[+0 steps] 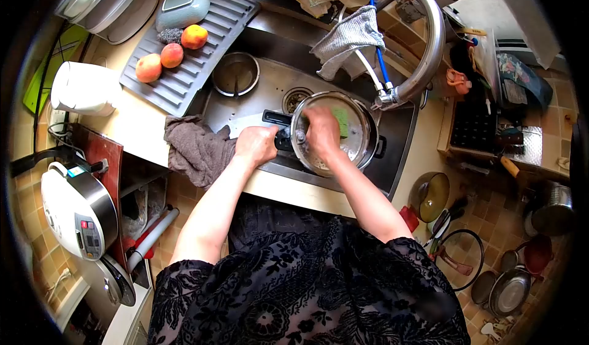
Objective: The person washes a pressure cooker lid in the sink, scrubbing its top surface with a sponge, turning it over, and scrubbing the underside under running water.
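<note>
My left hand (256, 145) is closed around the black handle at the left of a round, shiny pressure cooker lid (354, 137). The lid lies over a metal pot (372, 137), whose small black side handle shows at the right. On the lid's face is my right hand (323, 130), its fingers smeared by motion; whether it holds anything I cannot tell. A green rectangular patch (340, 122) shows on the lid beside it. Lid and pot are at the near side of the steel sink (270, 78), just right of the drain (297, 97).
A small metal pot (236, 74) stands in the sink's left part. Peaches (172, 55) and a bluish dish (183, 10) sit on the grey drainboard (161, 90). A brown cloth (199, 148) hangs over the counter edge. The curved faucet (437, 38) arches at the back right.
</note>
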`<move>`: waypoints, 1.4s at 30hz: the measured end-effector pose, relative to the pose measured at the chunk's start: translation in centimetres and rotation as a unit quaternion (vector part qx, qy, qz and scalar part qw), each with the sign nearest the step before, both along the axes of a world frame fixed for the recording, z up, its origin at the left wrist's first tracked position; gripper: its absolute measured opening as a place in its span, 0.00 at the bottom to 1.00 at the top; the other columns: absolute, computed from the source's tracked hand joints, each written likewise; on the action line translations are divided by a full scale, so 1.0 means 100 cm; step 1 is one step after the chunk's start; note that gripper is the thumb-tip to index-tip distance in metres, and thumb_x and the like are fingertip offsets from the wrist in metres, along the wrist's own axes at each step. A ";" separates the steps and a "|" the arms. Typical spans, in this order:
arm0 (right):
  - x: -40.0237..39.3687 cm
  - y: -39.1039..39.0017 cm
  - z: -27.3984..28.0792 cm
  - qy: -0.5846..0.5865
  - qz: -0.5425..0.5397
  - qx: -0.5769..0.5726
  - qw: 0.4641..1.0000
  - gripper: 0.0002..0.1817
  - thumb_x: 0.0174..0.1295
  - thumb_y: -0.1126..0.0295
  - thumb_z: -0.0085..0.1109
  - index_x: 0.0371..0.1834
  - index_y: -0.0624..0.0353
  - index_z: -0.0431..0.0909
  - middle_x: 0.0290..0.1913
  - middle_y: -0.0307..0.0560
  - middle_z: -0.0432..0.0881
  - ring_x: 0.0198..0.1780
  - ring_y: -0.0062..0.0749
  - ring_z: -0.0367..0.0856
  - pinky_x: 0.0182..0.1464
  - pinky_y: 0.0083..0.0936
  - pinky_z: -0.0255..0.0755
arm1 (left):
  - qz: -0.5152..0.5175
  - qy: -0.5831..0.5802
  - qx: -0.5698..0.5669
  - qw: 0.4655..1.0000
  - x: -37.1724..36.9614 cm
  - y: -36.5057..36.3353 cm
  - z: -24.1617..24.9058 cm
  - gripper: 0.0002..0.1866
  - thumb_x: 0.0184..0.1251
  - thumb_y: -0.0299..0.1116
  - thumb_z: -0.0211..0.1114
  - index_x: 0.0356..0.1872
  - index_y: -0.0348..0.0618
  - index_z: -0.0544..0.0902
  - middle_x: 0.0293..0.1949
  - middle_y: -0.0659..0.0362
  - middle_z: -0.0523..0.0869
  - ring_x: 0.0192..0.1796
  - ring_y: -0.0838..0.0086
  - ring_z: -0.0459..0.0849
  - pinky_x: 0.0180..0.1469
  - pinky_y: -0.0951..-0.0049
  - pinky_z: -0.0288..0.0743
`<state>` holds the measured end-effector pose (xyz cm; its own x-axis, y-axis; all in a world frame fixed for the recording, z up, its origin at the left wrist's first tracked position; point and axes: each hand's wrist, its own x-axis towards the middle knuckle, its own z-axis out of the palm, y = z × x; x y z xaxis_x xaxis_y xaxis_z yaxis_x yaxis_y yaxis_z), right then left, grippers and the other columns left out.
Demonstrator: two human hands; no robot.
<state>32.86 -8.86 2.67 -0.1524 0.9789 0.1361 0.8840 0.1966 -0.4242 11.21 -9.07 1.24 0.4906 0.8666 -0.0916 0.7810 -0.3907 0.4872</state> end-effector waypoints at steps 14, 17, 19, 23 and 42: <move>0.084 -0.005 -0.010 -0.279 -0.086 0.027 0.956 0.12 0.59 0.78 0.61 0.47 0.62 0.81 0.46 0.52 0.84 0.50 0.48 0.83 0.44 0.41 0.82 | 0.022 0.010 0.018 1.000 0.003 -0.003 0.001 0.07 0.49 0.28 0.65 0.32 0.45 0.84 0.24 0.46 0.87 0.32 0.47 0.89 0.36 0.47 0.81; 0.084 -0.019 -0.007 -0.234 -0.190 -0.021 0.953 0.10 0.58 0.78 0.62 0.43 0.63 0.84 0.44 0.55 0.84 0.49 0.52 0.84 0.46 0.42 0.82 | 0.020 0.003 0.020 1.000 0.001 -0.004 0.000 0.08 0.48 0.28 0.65 0.32 0.44 0.84 0.24 0.46 0.86 0.31 0.47 0.88 0.36 0.47 0.81; 0.079 -0.009 -0.014 -0.207 -0.237 -0.036 0.949 0.11 0.54 0.78 0.63 0.42 0.62 0.86 0.42 0.57 0.85 0.47 0.57 0.85 0.50 0.45 0.80 | 0.016 -0.008 0.024 1.000 0.001 -0.004 0.000 0.08 0.48 0.28 0.66 0.32 0.44 0.84 0.24 0.47 0.86 0.31 0.46 0.88 0.35 0.47 0.81; 0.039 0.024 -0.014 -0.093 -0.159 0.022 0.983 0.10 0.55 0.80 0.62 0.40 0.59 0.86 0.44 0.58 0.84 0.51 0.57 0.84 0.48 0.50 0.80 | 0.008 -0.006 0.020 1.000 -0.001 -0.001 -0.006 0.08 0.48 0.28 0.66 0.32 0.44 0.84 0.24 0.46 0.86 0.31 0.46 0.88 0.35 0.47 0.81; 0.092 0.014 0.017 -0.422 -0.046 -0.179 0.888 0.08 0.60 0.70 0.64 0.37 0.58 0.90 0.47 0.55 0.85 0.50 0.51 0.85 0.47 0.37 0.86 | 0.039 -0.019 0.063 0.997 0.002 -0.008 -0.012 0.04 0.46 0.27 0.67 0.27 0.46 0.83 0.22 0.48 0.86 0.29 0.48 0.88 0.33 0.50 0.82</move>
<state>42.03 -7.47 4.39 0.0316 0.9499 -0.3108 0.9222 0.0922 0.3755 11.42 -9.82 0.09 0.4218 0.9059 0.0377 0.7940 -0.3891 0.4671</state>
